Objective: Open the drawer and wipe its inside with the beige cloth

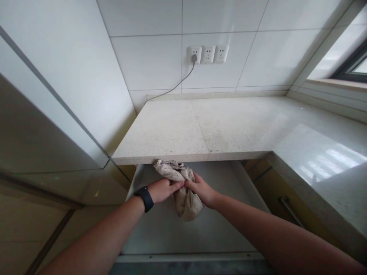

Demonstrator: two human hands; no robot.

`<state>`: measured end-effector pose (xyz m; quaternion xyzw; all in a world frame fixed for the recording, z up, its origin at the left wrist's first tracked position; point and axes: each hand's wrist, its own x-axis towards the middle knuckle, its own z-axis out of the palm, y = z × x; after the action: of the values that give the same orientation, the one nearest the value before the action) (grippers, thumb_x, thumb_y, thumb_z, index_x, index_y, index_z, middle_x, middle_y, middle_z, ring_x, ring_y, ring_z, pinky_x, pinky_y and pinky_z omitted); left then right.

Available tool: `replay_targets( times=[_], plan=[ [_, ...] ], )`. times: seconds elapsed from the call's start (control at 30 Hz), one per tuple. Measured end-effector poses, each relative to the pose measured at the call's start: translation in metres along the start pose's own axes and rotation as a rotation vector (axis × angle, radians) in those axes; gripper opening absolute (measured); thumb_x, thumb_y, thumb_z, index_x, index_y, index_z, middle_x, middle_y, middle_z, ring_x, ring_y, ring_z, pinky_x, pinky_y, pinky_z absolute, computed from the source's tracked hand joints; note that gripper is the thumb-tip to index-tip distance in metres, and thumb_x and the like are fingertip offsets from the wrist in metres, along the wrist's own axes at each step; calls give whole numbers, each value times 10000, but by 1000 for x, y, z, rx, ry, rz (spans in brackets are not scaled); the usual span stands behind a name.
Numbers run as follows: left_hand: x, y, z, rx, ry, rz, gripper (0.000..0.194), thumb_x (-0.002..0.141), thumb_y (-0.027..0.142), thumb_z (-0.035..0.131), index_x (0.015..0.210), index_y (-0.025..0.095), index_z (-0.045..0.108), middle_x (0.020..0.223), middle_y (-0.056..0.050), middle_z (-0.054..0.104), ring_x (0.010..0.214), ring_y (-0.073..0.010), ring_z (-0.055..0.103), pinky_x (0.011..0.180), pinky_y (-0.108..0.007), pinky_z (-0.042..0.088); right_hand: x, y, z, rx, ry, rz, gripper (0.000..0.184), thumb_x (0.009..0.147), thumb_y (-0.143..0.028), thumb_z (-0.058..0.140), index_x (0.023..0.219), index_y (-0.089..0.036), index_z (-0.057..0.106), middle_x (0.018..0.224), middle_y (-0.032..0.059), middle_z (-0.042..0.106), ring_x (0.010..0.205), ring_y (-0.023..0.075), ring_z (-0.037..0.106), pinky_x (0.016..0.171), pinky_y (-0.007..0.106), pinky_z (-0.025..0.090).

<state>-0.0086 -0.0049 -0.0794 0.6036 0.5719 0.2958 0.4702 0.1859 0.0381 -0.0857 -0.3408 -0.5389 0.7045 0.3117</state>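
Observation:
A crumpled beige cloth (183, 191) hangs between both my hands over an open white drawer (172, 229), just under the counter's front edge. My left hand (163, 190), with a black watch on the wrist, pinches the cloth from the left. My right hand (202, 190) grips it from the right, fingers closed on the fabric. Both hands meet at the cloth's middle, and its top bunches up against the stone countertop (200, 126).
A wall socket strip (208, 54) with one plugged grey cable sits on the tiled wall behind the counter. A tall glossy cabinet (43, 126) stands at the left. To the right, the counter turns a corner; a lower drawer handle (289, 212) shows below it.

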Motion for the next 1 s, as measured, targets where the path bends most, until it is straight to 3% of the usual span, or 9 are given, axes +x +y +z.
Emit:
replay_targets(
  times=[0.13, 0.2, 0.3, 0.4, 0.5, 0.63, 0.77, 0.9, 1.0],
  plan=[
    [0, 11, -11, 381, -26, -169, 600, 861, 734, 485, 630, 204, 647, 565, -50, 594, 580, -202, 566, 606, -317, 387, 1, 5, -1, 246, -76, 188, 351, 725, -350, 752, 1019, -219, 613, 902, 26, 738, 836, 230, 714, 849, 381, 547],
    [0, 18, -11, 505, 22, -126, 630, 871, 740, 461, 571, 195, 560, 551, -34, 550, 551, -172, 506, 584, -312, 338, 2, 5, -2, 283, -76, 223, 348, 708, -341, 769, 998, -218, 623, 877, 25, 737, 812, 223, 716, 833, 365, 546],
    [-1, 22, -10, 493, 101, 1, 545, 881, 703, 499, 752, 182, 596, 747, -46, 628, 719, -189, 562, 676, -317, 400, 3, 2, -5, 296, -53, 234, 334, 687, -314, 767, 978, -217, 633, 850, 23, 735, 803, 223, 713, 798, 349, 547],
    [-3, 18, -8, 304, 142, 68, 564, 870, 629, 598, 1162, 147, 573, 1192, -153, 631, 1123, -270, 576, 973, -406, 434, 5, -4, -9, 311, 12, 259, 323, 682, -333, 759, 955, -214, 634, 818, 19, 727, 783, 225, 708, 761, 346, 551],
    [-6, 17, -4, -16, -54, 130, 926, 818, 542, 725, 1521, 164, 258, 1539, -224, 382, 1412, -319, 399, 1147, -482, 328, 5, -10, -13, 330, 58, 259, 337, 723, -377, 751, 992, -209, 637, 819, 20, 719, 788, 223, 706, 760, 347, 553],
    [-7, 18, 10, -327, -308, 153, 1319, 618, 396, 915, 1581, 215, 33, 1591, -231, 307, 1453, -350, 359, 1191, -514, 285, -1, -12, -10, 365, 54, 237, 430, 764, -435, 762, 1103, -215, 617, 878, 30, 717, 846, 237, 710, 806, 371, 559],
    [0, 10, 28, -346, -90, 187, 1218, 550, 222, 933, 1529, 231, 208, 1547, -188, 401, 1410, -331, 423, 1184, -480, 316, -6, -16, -5, 255, -29, 152, 599, 805, -533, 746, 1282, -242, 530, 1123, 61, 704, 1043, 249, 680, 961, 399, 519],
    [9, 2, 37, -390, 25, 200, 846, 643, 132, 825, 1400, 218, 457, 1458, -131, 540, 1308, -281, 541, 1136, -420, 389, -4, -27, -17, -233, -148, -19, 600, 844, -587, 702, 1286, -220, 531, 1228, 75, 655, 1190, 251, 588, 1077, 411, 432],
    [12, 2, 35, -372, 54, 100, 639, 668, 130, 777, 1276, 195, 590, 1316, -101, 657, 1204, -271, 613, 1067, -398, 445, -2, -35, -32, -645, -100, -99, 538, 857, -621, 663, 1172, -188, 612, 1184, 120, 637, 1168, 298, 569, 1074, 470, 408]
  ],
)
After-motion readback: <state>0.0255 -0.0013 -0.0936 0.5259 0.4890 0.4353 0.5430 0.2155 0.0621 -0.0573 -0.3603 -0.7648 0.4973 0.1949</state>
